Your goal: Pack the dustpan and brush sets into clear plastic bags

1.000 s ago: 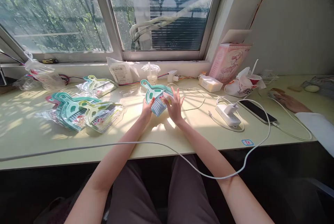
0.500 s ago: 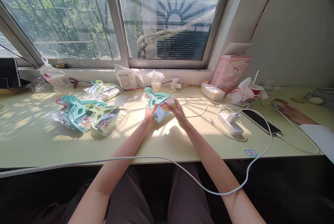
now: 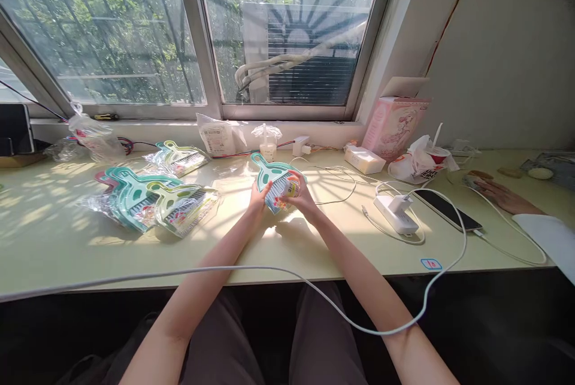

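Observation:
A teal mini dustpan and brush set [image 3: 272,170] is held up above the table, its handle pointing up and to the left. My left hand [image 3: 257,199] grips its left edge, thumb on the front. My right hand [image 3: 302,197] is closed around the right side, fingers over a colourful printed label [image 3: 291,187]. Dark ridges or bristles show between the hands. To the left lie similar sets in clear wrapping: a teal one [image 3: 128,193], a yellow-green one [image 3: 182,205], and another group [image 3: 179,157] farther back.
A white cable [image 3: 269,267] loops across in front of my forearms. Rightward are a power strip [image 3: 395,216], a phone [image 3: 447,210], a white box [image 3: 363,158] and a pink box [image 3: 395,124]. A drink cup [image 3: 268,146] stands by the window. Another person's hand [image 3: 498,194] rests at far right.
My right hand has shifted on the label, which now shows a yellow patch at upper right and sits differently over the dustpan and brush set. My left hand keeps its grip.

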The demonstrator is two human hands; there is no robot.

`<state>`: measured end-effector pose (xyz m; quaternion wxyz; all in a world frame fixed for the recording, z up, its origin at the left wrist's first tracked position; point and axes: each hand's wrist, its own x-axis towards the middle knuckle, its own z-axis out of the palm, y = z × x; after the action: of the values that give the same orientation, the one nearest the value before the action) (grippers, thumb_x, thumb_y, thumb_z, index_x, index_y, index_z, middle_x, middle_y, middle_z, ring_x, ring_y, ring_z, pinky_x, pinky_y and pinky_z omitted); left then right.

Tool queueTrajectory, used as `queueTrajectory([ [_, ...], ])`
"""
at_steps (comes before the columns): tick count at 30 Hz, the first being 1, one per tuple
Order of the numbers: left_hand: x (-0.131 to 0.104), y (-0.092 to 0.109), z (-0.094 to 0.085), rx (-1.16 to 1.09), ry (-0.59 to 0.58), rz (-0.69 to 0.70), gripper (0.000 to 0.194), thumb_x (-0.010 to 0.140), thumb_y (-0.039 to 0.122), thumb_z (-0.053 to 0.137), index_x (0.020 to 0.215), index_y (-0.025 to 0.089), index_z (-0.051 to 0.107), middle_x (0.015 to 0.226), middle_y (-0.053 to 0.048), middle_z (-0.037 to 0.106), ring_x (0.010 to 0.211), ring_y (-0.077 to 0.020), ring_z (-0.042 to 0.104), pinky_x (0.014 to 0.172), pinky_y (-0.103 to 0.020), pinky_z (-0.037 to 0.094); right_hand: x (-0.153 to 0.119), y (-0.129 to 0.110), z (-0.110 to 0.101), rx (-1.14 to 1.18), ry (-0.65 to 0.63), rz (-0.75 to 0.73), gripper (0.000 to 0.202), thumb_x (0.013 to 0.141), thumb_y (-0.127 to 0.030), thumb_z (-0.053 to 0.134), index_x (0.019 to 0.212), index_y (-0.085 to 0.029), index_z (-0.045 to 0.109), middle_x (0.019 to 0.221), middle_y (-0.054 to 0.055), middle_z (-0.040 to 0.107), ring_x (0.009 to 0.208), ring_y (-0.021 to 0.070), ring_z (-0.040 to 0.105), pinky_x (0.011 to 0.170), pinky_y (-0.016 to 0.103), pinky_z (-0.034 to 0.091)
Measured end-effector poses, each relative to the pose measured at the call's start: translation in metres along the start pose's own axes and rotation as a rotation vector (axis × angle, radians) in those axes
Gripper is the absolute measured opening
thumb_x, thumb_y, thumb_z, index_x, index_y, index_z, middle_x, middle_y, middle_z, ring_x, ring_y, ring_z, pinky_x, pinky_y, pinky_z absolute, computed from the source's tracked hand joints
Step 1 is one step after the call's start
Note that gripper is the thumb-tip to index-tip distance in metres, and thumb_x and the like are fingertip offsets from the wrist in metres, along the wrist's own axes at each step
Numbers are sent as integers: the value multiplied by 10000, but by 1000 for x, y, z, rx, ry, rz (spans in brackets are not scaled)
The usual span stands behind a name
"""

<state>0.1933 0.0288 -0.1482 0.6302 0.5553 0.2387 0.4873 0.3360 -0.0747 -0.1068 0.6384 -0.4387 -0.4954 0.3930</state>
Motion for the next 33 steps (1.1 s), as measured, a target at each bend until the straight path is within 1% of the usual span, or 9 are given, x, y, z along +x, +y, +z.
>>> queueTrajectory([
  [4,-3,2,5,-83,87,-8,623,888,526,813,1389,254,561,1373,-147,693,1239,-332,706,1043,-545,589,1,2,4,102,21,21,1309,494,-399,1035,1623,-390,371,1622,119,477,1240,330,684,1043,526,625],
  [7,-5,5,8,-123,84,-38,625,913,469,806,1436,262,535,1371,-137,701,1245,-341,705,1038,-553,591,2,2,4,172,26,60,1313,523,-433,1025,1643,-339,347,1600,136,544,1310,360,665,1105,552,591],
  [10,-8,8,9,-143,79,-42,675,913,462,811,1481,271,501,1404,-148,683,1261,-340,695,1041,-547,594,2,-1,2,225,43,56,1256,555,-434,1008,1622,-321,356,1498,115,653,1350,356,655,1127,551,583],
  [15,-10,11,9,-147,58,-24,722,875,477,854,1470,257,510,1424,-165,667,1287,-346,677,1081,-552,570,0,-6,-3,216,56,41,962,600,-451,986,1444,-266,562,1297,102,773,1343,361,665,1143,545,571],
  [19,-10,14,11,-149,64,-33,691,854,462,877,1422,246,548,1396,-158,682,1314,-359,660,1127,-579,533,2,-6,-4,257,89,73,548,697,-470,923,1161,-242,740,1260,93,797,1368,348,647,1178,514,534],
  [22,-10,15,15,-174,114,-39,616,853,439,875,1364,252,586,1355,-133,701,1341,-352,647,1160,-570,508,5,-4,-3,344,155,79,298,803,-429,824,1031,-245,773,1175,63,819,1330,306,669,1148,470,551],
  [25,-10,14,16,-208,139,-39,603,835,430,891,1334,264,597,1364,-124,696,1366,-351,632,1175,-562,498,9,-1,-4,430,225,95,204,849,-380,757,1001,-246,780,1106,42,820,1276,269,690,1089,422,580],
  [29,-6,12,8,-211,211,-77,674,795,515,912,1340,297,581,1412,-127,674,1386,-375,609,1162,-580,503,11,2,-10,404,340,110,165,898,-388,705,979,-262,772,1107,16,811,1261,237,691,999,352,600],
  [33,0,10,-5,-202,281,-75,723,755,554,933,1325,318,555,1426,-120,658,1392,-374,594,1130,-553,516,11,5,-8,415,335,169,166,872,-375,764,970,-242,744,1008,22,807,1059,230,760,862,325,633],
])
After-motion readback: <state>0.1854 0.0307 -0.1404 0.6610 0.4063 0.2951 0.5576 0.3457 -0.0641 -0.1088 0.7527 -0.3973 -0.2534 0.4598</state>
